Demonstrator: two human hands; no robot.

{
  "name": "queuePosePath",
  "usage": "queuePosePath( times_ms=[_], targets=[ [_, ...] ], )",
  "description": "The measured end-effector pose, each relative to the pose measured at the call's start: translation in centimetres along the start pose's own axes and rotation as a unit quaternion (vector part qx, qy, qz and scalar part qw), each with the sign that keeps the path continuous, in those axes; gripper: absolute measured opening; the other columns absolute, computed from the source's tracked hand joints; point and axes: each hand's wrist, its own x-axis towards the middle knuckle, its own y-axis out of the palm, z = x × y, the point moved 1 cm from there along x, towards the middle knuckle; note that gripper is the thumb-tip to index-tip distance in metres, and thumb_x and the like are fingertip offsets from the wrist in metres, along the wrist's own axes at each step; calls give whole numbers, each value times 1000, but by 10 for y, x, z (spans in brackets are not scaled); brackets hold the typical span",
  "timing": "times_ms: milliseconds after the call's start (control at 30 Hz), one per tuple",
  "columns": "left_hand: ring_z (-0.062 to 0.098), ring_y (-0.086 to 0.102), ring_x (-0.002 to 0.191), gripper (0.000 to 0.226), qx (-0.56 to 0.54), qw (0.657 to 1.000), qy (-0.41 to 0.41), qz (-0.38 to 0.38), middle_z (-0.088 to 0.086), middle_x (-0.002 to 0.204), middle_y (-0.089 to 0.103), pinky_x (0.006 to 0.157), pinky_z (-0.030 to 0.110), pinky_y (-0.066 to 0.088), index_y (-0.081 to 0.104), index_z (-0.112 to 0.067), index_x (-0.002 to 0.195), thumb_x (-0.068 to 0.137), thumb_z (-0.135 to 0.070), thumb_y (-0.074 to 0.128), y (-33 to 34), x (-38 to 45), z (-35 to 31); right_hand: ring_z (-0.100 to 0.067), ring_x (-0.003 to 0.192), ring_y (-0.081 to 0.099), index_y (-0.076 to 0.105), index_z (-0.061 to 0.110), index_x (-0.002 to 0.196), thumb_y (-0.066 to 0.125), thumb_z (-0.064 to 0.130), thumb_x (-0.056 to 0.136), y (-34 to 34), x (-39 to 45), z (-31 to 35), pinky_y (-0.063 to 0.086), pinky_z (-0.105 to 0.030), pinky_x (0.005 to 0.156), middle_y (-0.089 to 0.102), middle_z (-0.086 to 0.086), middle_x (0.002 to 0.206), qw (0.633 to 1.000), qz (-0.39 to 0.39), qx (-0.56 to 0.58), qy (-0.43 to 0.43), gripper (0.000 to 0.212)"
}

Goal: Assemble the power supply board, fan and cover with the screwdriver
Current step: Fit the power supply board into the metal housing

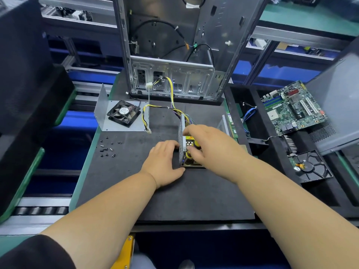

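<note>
Yellow-handled screwdriver (189, 152) stands in the power supply case (182, 140) mid-bench, right hand (206, 144) wrapped round it; left hand (165, 162) braces the perforated wall, fingers flat; keep the tool vertical, pressing firmly.

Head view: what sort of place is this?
Probably a computer assembly or repair line: an open PC case stands on the black mat, a motherboard lies in the tray alongside, and conveyor rollers run beside the bench.

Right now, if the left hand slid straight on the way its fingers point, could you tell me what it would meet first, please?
The left hand points right, fingertips already at the perforated grey metal wall of the power supply casing; that wall comes first, though actual contact is unclear.
</note>
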Motion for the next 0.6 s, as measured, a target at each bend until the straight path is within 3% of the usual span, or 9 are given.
queuePosePath(
  times_ms=[133,267,433,533,600],
  targets=[
    [15,39,112,60,-1,1000,-2,2,-10,119,49,94,29,32,43,-27,118,67,-46,68,0,0,0,-22,82,54,51,25,118,45,38,99,2,4,1,31,-32,59,63,8,100,995,-19,-97,7,24],
    [15,40,113,59,5,1000,0,-1,-10,121,49,94,30,32,44,-26,119,69,-46,69,0,0,-1,-25,69,45,42,22,97,38,36,101,7,7,7,28,-33,55,60,4,87,988,-28,-150,20,16],
    [16,41,112,58,5,1000,0,1,-9,120,48,97,34,35,44,-25,119,71,-48,69,-1,0,-2,-26,76,46,34,18,94,48,22,92,0,6,3,28,-36,55,48,3,86,997,30,-63,21,15],
    [16,41,113,58,4,1000,-4,6,-9,120,48,99,34,35,44,-25,120,72,-48,69,-1,0,-2,-24,78,50,39,17,96,56,17,92,-7,7,-2,39,-35,60,48,4,88,995,50,-87,14,17],
    [16,41,113,58,5,1000,-5,8,-9,120,48,99,34,35,44,-25,120,73,-48,69,-1,0,-2,-23,77,54,44,18,96,61,24,92,-10,9,-4,38,-33,57,48,6,79,993,41,-111,19,19]
  ],
)
